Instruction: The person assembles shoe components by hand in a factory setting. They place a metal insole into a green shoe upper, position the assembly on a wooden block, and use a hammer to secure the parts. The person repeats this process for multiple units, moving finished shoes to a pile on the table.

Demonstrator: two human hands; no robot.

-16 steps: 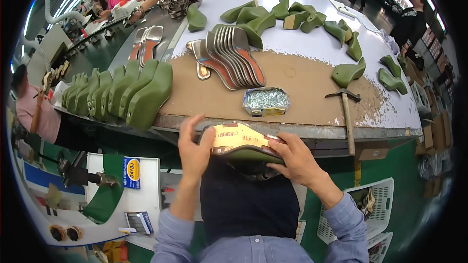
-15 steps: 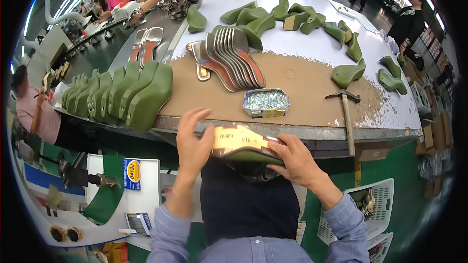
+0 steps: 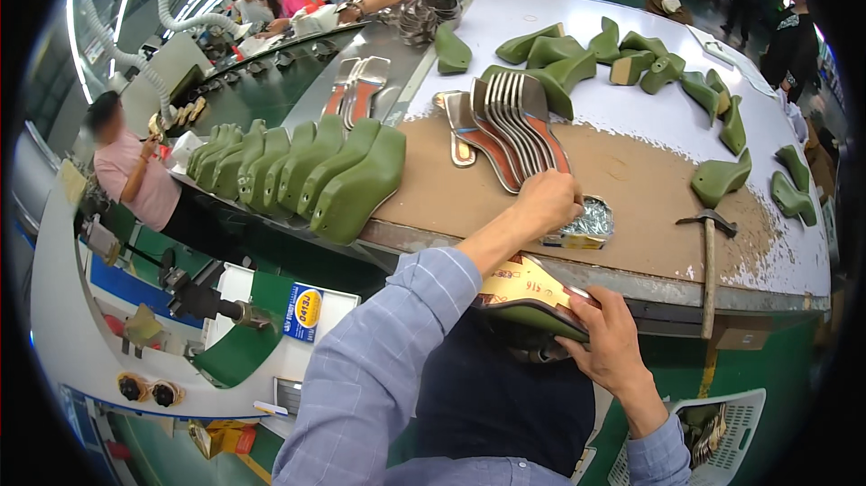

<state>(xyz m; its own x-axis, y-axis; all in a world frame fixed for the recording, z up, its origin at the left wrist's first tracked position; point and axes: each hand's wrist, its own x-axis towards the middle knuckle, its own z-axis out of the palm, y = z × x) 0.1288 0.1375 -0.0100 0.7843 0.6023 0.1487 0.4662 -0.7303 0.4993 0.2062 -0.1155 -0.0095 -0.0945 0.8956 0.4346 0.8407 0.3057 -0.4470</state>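
Your left hand (image 3: 546,202) has left the green shoe last (image 3: 532,315) and now curls its fingers, closed as if pinching, over the tin of tacks (image 3: 585,223), while your right hand (image 3: 613,346) alone grips the last with its tan insole (image 3: 519,280) at your lap, just under its fingertips.

My left hand (image 3: 544,204) covers part of the small tin of nails (image 3: 585,223); I can't see its fingertips. My forearm hides much of the green shoe last (image 3: 532,316) held by my right hand (image 3: 613,351)
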